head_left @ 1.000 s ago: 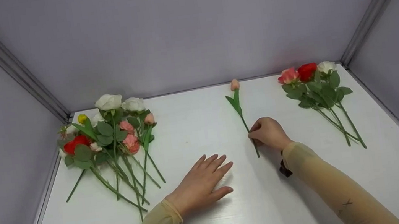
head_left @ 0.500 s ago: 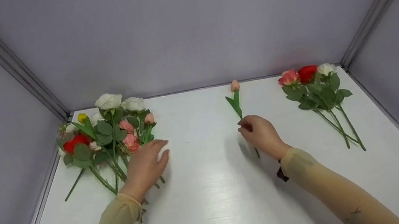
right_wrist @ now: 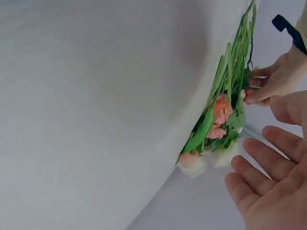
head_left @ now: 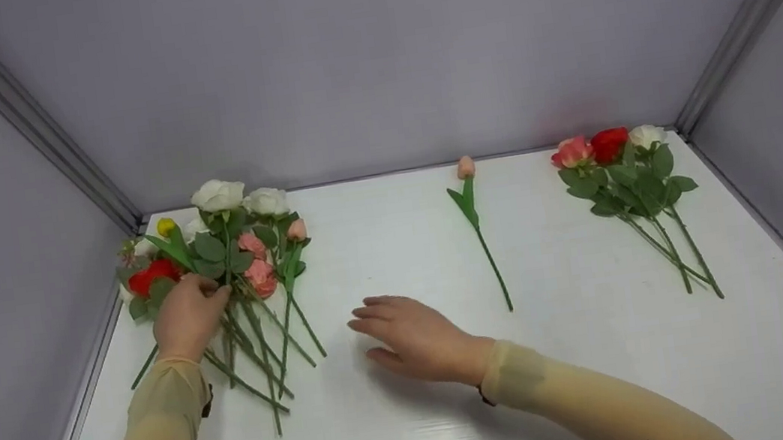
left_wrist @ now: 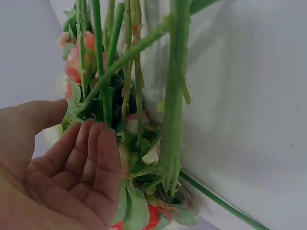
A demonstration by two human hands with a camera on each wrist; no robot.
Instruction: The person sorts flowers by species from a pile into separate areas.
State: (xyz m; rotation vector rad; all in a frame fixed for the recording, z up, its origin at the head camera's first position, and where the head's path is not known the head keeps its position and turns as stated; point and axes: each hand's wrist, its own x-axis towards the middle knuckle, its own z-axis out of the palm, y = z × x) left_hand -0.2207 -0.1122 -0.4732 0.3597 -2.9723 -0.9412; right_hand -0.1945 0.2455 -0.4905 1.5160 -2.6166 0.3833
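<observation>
Left hand [head_left: 191, 318]: loose, holding nothing, by the flower pile [head_left: 211, 247] on the table's [head_left: 395, 250] left side.
Left wrist view: I see its palm; the head view shows its back.
Right hand [head_left: 419, 341]: spread; the right wrist view shows me its palm.
Pink tulip [head_left: 469, 203]: between flower pile and roses [head_left: 611, 145].

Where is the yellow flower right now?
In the head view, the yellow flower is on the left, just beyond a red rose and the left hand.
</observation>
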